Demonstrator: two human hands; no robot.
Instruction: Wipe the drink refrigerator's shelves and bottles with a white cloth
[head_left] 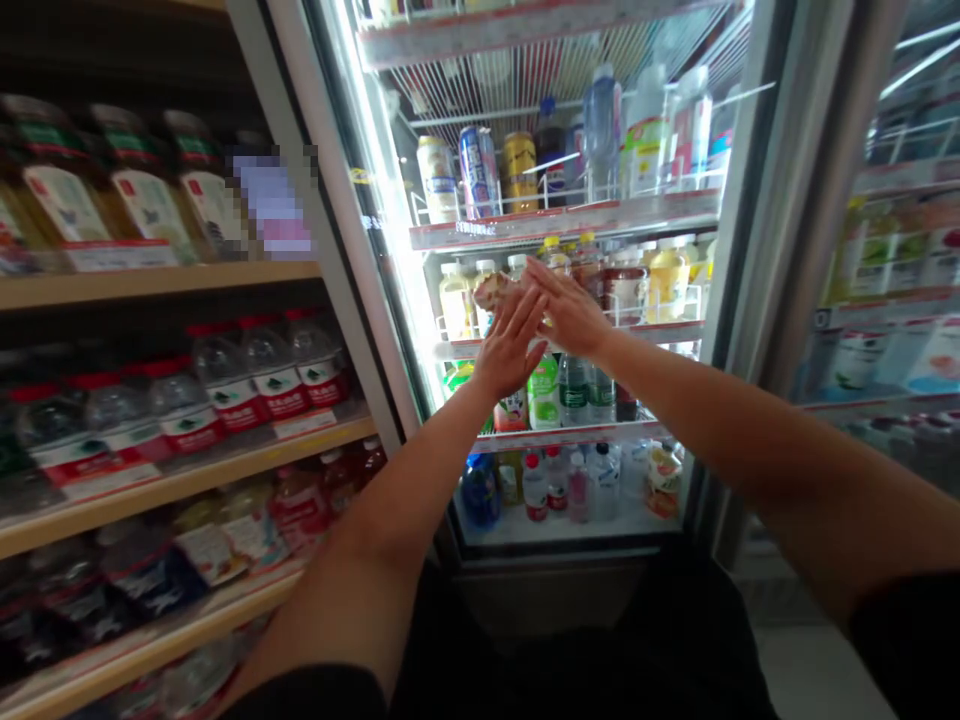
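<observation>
In front of the lit fridge shelves, my two hands meet at a blurred, bottle-like thing (492,291) with a brown-and-white pattern, tilted sideways. My left hand (514,345) has its fingers laid along the near side, thumb apart. From the right, my right hand (574,310) reaches over with its fingers against the far end. Fingers cover part of the thing, so its shape is not fully clear. Behind stand pale yellow bottles (455,300) and a yellow drink bottle (667,285). Just below the hands is a green-labelled bottle (544,390).
The fridge's metal frame (806,200) rises on the right, beside another chilled shelf (885,405). Cans (519,165) line the shelf above. Wooden shelves (187,465) at left carry red-capped bottles (232,370). Small bottles (535,490) stand on the fridge floor.
</observation>
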